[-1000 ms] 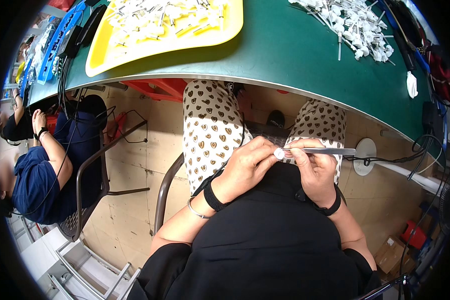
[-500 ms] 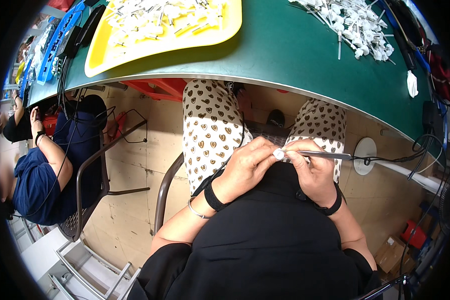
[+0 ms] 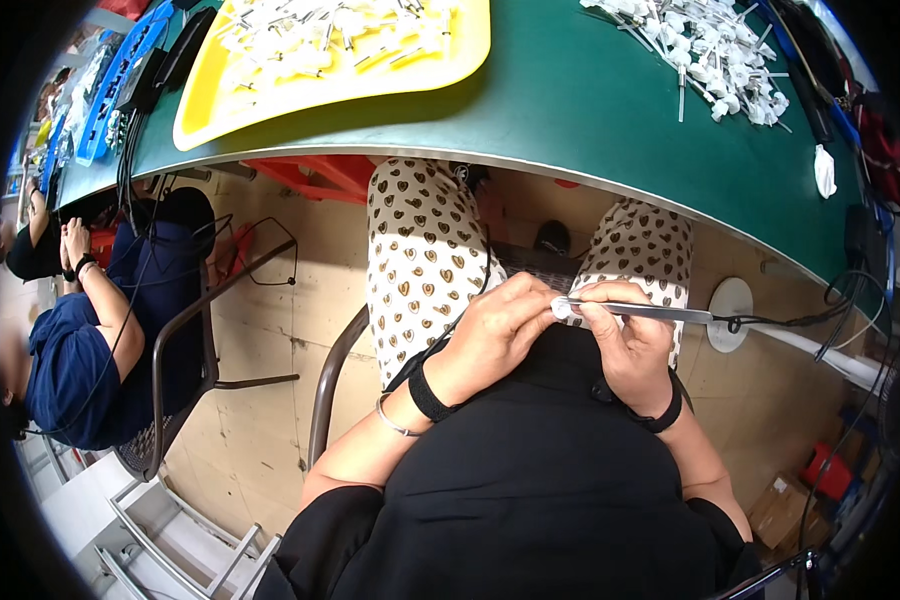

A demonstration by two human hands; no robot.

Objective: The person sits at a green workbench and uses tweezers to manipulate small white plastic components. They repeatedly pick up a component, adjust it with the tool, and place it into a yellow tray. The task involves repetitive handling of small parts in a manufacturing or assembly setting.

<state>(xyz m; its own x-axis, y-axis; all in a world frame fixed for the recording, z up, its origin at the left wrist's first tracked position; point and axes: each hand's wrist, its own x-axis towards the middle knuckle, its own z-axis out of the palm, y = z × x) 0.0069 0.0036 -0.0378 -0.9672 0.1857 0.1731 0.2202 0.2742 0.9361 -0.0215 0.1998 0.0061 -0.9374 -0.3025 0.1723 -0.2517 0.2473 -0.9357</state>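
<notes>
Pinching a tiny white part (image 3: 561, 308) btwn thumb & finger of L hand (image 3: 495, 325), in front of the counter (image 3: 570, 115), above the lap. Clamping a slim metal tool (image 3: 665, 312) in R hand (image 3: 635, 345), same side of counter, tip right at the white part; can't tell if actually touching it. Keeping both hands close tog., fingertips nearly meeting. Wearing a black band (image 3: 432, 394) on each wrist, plus a bangle (image 3: 395, 428) on L. Sitting in heart-print trousers (image 3: 425, 240), knees reaching under counter. Facing a yellow tray (image 3: 198, 130) on L part of counter, holding lots of white pcs w/ thin metal stems (image 3: 320, 45). Facing also a loose pile (image 3: 715, 65) of similar pcs on R part of counter, w/ a white scrap (image 3: 825, 170) nr its R edge. Sitting nr L end of counter: a co-worker (image 3: 80, 370), in navy top, on a brown-framed chair (image 3: 160, 400).
</notes>
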